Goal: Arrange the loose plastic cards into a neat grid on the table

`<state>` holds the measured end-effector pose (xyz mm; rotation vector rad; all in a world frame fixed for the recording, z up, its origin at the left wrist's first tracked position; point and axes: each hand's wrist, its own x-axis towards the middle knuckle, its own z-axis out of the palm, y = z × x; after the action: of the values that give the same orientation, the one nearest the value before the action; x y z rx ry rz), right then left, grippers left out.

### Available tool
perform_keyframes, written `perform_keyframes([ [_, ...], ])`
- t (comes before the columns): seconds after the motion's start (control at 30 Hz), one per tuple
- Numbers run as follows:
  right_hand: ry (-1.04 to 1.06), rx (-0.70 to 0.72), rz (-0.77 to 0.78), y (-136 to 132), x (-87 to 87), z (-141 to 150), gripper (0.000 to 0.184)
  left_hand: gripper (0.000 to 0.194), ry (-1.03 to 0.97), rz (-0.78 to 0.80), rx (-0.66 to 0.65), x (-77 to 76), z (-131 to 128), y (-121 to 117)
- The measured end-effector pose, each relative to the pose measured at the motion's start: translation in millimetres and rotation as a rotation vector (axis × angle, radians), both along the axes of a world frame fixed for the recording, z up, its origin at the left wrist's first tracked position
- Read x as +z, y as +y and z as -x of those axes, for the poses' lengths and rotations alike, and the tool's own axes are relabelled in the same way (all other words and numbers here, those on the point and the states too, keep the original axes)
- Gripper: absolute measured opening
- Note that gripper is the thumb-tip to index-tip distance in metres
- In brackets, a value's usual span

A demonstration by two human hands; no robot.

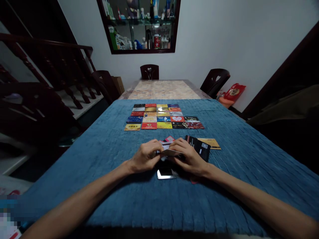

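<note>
My left hand and my right hand are both closed on a pale card, one at each end, just above the blue cloth. Its printed face is partly hidden by my fingers. Below my hands lies a dark card with a shiny edge. Several black cards spread out beside my right hand, overlapping a gold card. A red and white card peeks out behind my fingers. Farther off, many colourful cards lie flat in neat rows, edge to edge.
The ribbed blue cloth covers the near part of a long table, whose marbled top shows at the far end. Dark wooden chairs stand around it. A stair railing is on the left, and a red bag at the back right.
</note>
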<state>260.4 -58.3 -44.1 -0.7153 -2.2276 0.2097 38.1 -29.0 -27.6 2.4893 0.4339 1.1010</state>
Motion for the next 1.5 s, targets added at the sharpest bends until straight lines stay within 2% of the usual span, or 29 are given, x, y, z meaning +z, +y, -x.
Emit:
perform_keyframes([
  [0.13,0.056,0.012,-0.012,-0.7,0.6,1.2,0.016,0.010,-0.015,0.018,0.007,-2.6,-1.3,-0.2],
  [0.3,0.157,-0.058,-0.004,-2.5,2.9,0.0,0.010,0.009,-0.035,0.020,0.004,-4.2,-0.9,2.5],
  [0.53,0.215,-0.118,-0.019,-0.8,4.1,-3.0,0.009,0.011,-0.078,0.092,0.100,-3.6,2.5,6.0],
  [0.8,0.092,-0.164,-0.177,7.2,4.1,-12.2,0.019,0.014,-0.078,0.062,0.255,3.4,6.6,7.4],
  [1.1,0.047,-0.225,-0.204,13.5,-0.5,-14.1,0.021,0.017,-0.014,-0.053,0.242,-8.8,5.1,16.0],
  [1.27,-0.064,-0.273,-0.267,18.1,-6.5,-13.5,0.021,0.017,-0.024,0.021,0.301,-7.1,6.5,17.7],
  [1.5,-0.224,-0.402,-0.404,21.7,-11.6,-10.3,0.041,0.017,-0.058,0.038,0.360,-6.3,7.9,21.5],
])
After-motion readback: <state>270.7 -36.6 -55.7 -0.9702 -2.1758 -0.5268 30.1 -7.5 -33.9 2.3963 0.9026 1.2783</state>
